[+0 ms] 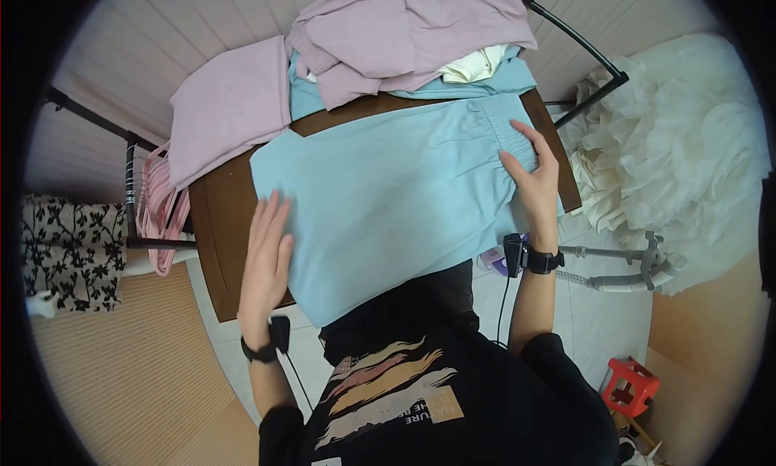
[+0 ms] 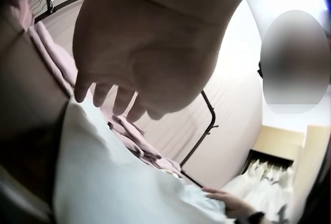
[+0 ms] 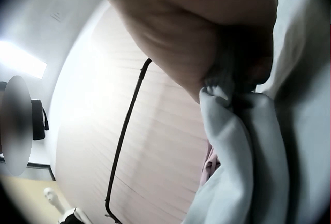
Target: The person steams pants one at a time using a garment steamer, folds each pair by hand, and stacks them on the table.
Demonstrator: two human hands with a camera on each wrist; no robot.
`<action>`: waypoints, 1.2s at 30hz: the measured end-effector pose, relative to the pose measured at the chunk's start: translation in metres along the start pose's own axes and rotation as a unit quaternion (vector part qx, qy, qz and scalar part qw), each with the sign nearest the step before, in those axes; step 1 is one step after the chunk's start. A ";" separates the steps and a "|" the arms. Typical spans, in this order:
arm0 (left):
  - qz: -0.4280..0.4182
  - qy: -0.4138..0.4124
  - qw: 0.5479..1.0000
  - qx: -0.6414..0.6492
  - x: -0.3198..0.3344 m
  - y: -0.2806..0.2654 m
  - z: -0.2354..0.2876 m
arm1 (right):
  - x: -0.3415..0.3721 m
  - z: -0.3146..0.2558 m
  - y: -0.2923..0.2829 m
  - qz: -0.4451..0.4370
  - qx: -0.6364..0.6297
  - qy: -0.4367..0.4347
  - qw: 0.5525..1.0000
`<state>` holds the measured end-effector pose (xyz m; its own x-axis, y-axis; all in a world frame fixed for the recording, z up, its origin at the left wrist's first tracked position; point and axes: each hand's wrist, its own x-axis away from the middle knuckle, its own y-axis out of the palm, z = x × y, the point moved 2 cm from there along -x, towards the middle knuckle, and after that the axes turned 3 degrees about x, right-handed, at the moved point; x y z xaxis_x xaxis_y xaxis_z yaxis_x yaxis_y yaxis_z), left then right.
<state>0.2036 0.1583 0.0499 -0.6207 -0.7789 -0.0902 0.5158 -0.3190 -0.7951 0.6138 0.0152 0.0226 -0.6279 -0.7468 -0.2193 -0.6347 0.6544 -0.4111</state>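
Note:
Light blue pants (image 1: 372, 199) with a gathered elastic waistband lie folded across the brown table, their lower part hanging over the front edge. At the waistband end, my right hand (image 1: 537, 179) grips the cloth, thumb and fingers spread around it in the head view. Bunched light blue fabric (image 3: 227, 131) runs up into that palm in the right wrist view. My left hand (image 1: 265, 260) is at the left edge of the pants, its fingers straight and close together. Seen from its wrist, the left palm (image 2: 150, 53) hovers over the cloth.
A folded lilac garment (image 1: 230, 106) lies on the table (image 1: 218, 272) at back left. Behind the pants is a pile of lilac clothes (image 1: 404, 37) over blue and white ones. Pink hangers (image 1: 162, 211) hang at left; a black rail (image 1: 574, 37) and white ruffled fabric (image 1: 679, 134) stand right.

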 end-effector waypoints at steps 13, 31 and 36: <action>-0.116 0.052 0.986 -0.107 -0.004 0.035 -0.001 | 0.011 0.041 -0.055 0.076 0.195 -0.012 0.978; 0.045 0.087 0.990 -0.104 -0.091 0.001 -0.031 | 0.013 0.065 -0.061 0.059 0.460 0.062 0.884; -0.002 0.040 0.977 -0.211 -0.108 0.025 -0.034 | 0.028 0.034 -0.050 0.047 0.334 0.023 0.941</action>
<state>0.2638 0.2531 0.0193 -0.6751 -0.7281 -0.1187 0.2336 -0.0584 -0.9706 0.6435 -0.0424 0.0066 -0.6957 -0.6733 -0.2505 -0.1605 0.4856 -0.8593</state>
